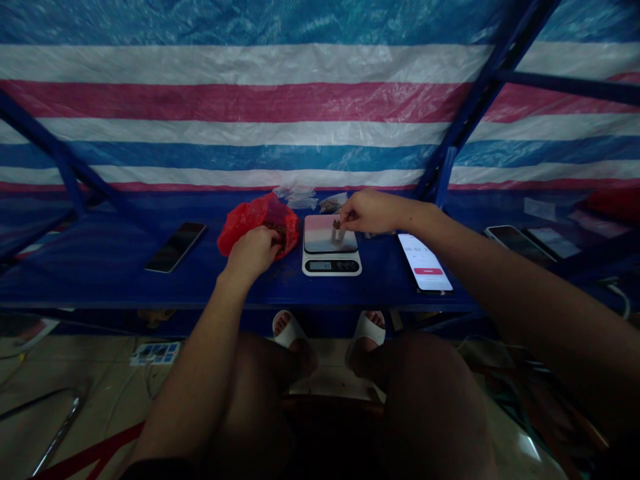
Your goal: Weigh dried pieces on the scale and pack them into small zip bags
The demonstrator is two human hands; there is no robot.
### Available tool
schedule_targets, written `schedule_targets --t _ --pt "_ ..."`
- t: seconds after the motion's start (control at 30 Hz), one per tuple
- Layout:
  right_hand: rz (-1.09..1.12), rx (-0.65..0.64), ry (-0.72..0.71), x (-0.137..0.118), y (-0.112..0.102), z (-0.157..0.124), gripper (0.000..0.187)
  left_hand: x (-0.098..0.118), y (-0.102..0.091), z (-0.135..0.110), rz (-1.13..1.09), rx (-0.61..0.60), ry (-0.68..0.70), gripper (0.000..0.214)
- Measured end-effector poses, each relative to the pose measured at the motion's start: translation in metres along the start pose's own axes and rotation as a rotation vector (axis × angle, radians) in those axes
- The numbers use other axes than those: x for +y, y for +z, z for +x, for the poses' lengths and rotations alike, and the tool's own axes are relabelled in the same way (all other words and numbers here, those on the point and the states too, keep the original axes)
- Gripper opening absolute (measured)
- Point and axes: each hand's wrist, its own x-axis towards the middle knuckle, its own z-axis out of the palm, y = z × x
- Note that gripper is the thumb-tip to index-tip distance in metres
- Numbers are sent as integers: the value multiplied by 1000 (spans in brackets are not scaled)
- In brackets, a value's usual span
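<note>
My left hand (251, 252) reaches into the mouth of a red plastic bag (240, 220) holding brownish dried bits (278, 233). Its fingers are curled among the bits; what they grip is hidden. On the white kitchen scale (313, 237), whose display is lit, stands a small metal cup (337, 233) with brown bits showing at its top. My right hand (367, 210) is at the cup's rim, fingers pinched together. Whatever is between those fingertips is too small to make out.
Behind the scale lie clear plastic bags (296, 195) and a small bag with dark contents (333, 203). A dark phone (176, 247) lies left, a phone with a lit timer (425, 263) right, another phone (517, 245) farther right. Blue metal posts (445, 177) rise before a striped sheet (250, 103).
</note>
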Motion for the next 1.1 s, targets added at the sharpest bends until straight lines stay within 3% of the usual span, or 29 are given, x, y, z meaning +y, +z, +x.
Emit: schedule_targets --t 0.23,0.3,0.47,0.73,0.9,1.1 --pt "-4 47 47 -8 -3 -3 20 -8 2 4 -23 19 -3 28" --pt "37 140 52 -7 -6 -6 22 -10 2 6 -29 22 -8 29" --pt "265 517 82 -6 0 -17 34 -12 0 8 -44 28 -19 31" --pt "577 826 196 -11 46 -16 43 -8 -13 11 -135 153 47 29" --pt "609 780 225 -13 72 -13 43 5 -19 9 -202 137 88 27" --pt "728 710 160 -19 83 -12 36 8 -25 9 -240 216 100 26"
